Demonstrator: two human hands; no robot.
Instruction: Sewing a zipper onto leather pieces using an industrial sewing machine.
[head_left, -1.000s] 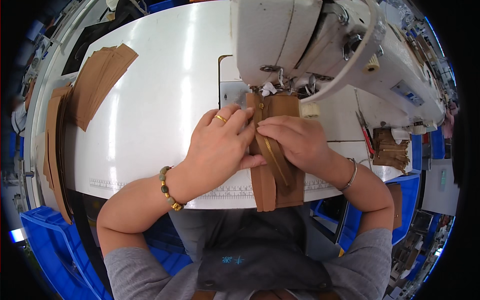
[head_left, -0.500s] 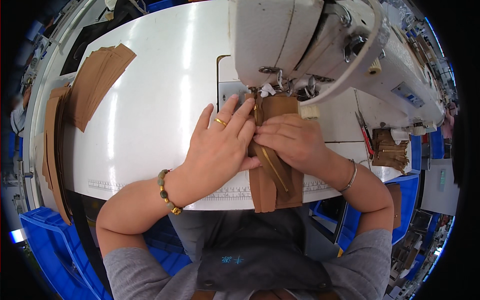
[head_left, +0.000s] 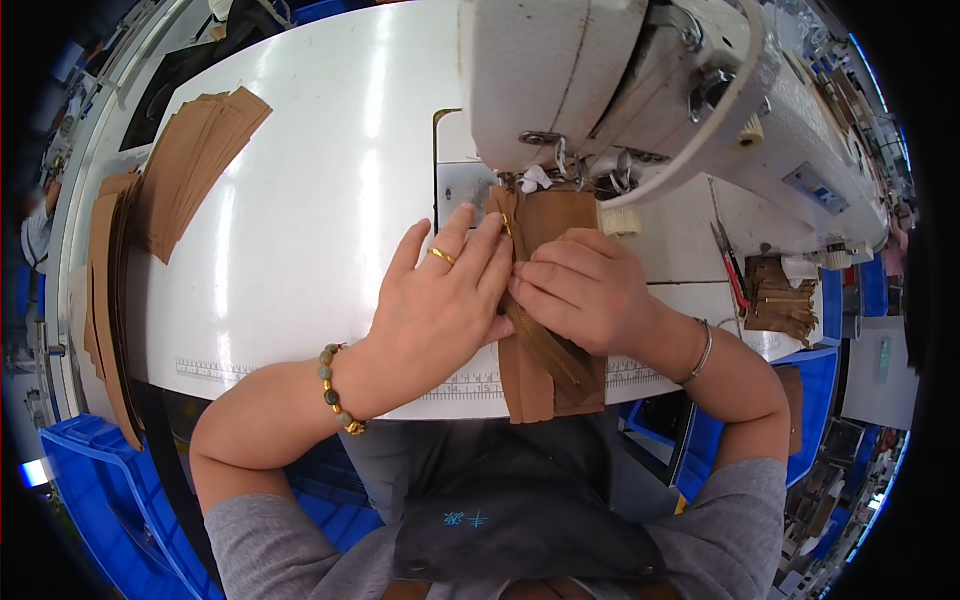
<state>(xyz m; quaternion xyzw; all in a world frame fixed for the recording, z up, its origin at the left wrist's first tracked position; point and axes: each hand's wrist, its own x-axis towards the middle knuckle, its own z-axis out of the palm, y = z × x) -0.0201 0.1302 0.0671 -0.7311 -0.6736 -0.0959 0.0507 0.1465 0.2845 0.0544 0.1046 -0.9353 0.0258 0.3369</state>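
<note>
A brown fabric panel (head_left: 527, 392) lies under the needle area of a white sewing machine (head_left: 560, 85) and hangs over the table's front edge. A brown zipper (head_left: 545, 350) with gold teeth runs along it, its loose tail slanting to the lower right. My left hand (head_left: 435, 295) rests with fingers stretched out, fingertips on the zipper and the panel's left edge close to the presser foot. My right hand (head_left: 590, 290) is closed, thumb hidden, its bent fingertips pinching the zipper's right edge just below the left fingers.
Stacked brown panels (head_left: 200, 165) lie at the table's left. Right of the machine are red-handled scissors (head_left: 735, 268) and a bundle of brown zippers (head_left: 780, 305). Blue bins (head_left: 110, 490) stand below both table sides. A printed ruler (head_left: 450, 390) follows the front edge.
My right fingers have curled from lying flatter into a pinch on the zipper. The zipper's tail has twisted, showing its teeth less. My left fingertips have drawn slightly back toward me.
</note>
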